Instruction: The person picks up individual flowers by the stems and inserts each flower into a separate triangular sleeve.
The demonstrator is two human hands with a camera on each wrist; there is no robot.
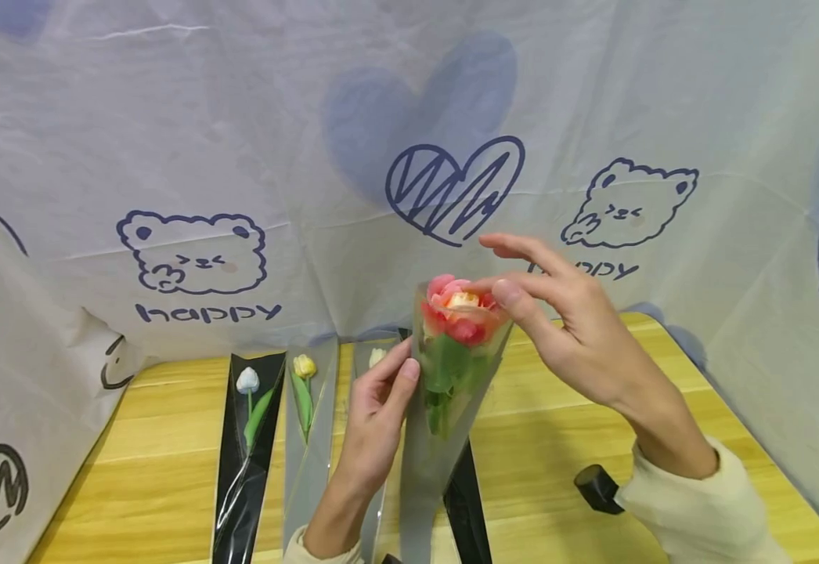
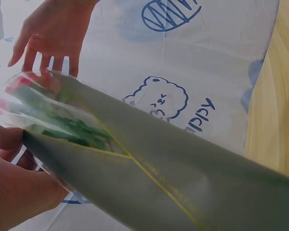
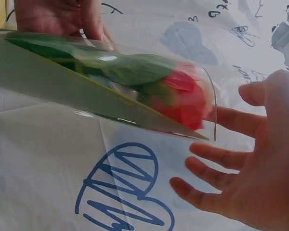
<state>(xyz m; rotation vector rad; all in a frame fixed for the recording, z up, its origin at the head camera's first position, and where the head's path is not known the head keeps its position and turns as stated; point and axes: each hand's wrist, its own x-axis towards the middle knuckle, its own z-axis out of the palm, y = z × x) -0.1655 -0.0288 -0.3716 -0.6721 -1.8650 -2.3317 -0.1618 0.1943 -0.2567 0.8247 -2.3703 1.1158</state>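
Note:
A pink-red flower (image 1: 467,329) with green leaves stands in a clear and grey wrapping sleeve (image 1: 427,470), held upright above the table. My left hand (image 1: 376,415) grips the sleeve's left edge between thumb and fingers, just below the bloom. At the top right, my right hand (image 1: 568,321) is spread with its fingers extended, the index fingertip at the petals by the sleeve's opening. In the right wrist view the flower (image 3: 185,98) lies inside the clear film, and the right hand (image 3: 245,163) has its fingers apart around the open end.
To the left on the wooden table (image 1: 163,439) lie a wrapped pale blue tulip (image 1: 247,381) in a black sleeve and a yellow tulip (image 1: 304,366) in a grey one. A whitish flower (image 1: 377,357) is partly hidden. A black cylindrical object (image 1: 598,489) sits near the right sleeve.

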